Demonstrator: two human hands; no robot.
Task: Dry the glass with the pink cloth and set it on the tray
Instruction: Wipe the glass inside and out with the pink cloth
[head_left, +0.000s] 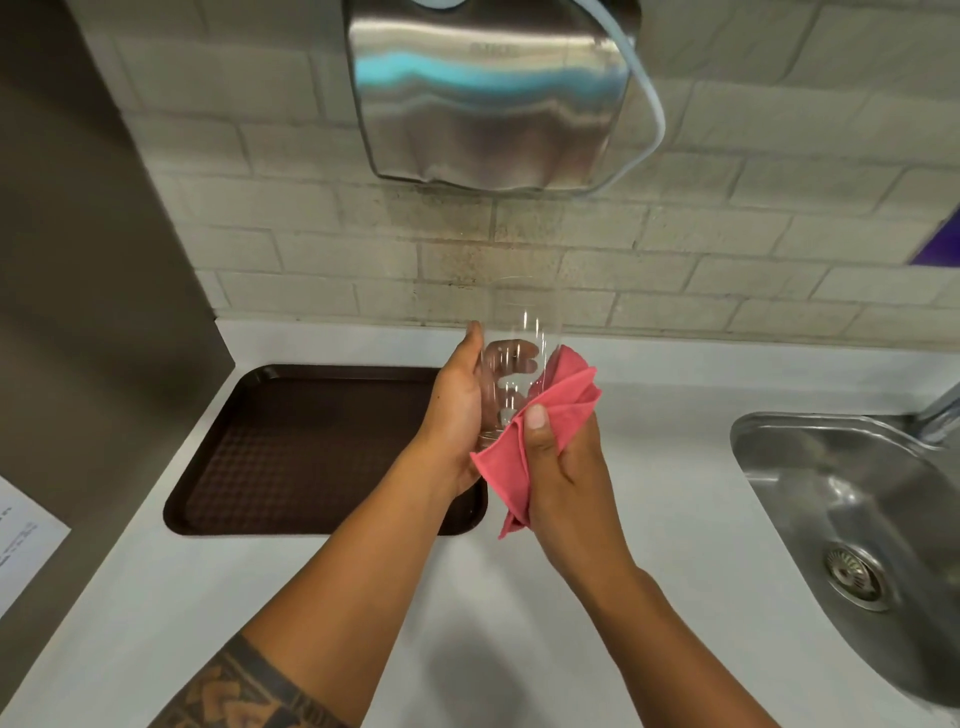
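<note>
A tall clear glass (522, 332) is held upright above the white counter, its mouth pointing up. My left hand (457, 410) wraps around its lower half, fingers visible through the glass. My right hand (563, 467) grips the folded pink cloth (545, 415) and presses it against the glass's right side near the base, thumb on top of the cloth. The dark brown tray (291, 447) lies on the counter to the left, partly under my left hand, with nothing on it.
A steel sink (852, 519) with a drain is sunk into the counter at right, a tap just above its far corner. A steel wall-mounted dispenser (488, 98) hangs on the tiled wall overhead. A brown panel with a paper notice bounds the left side.
</note>
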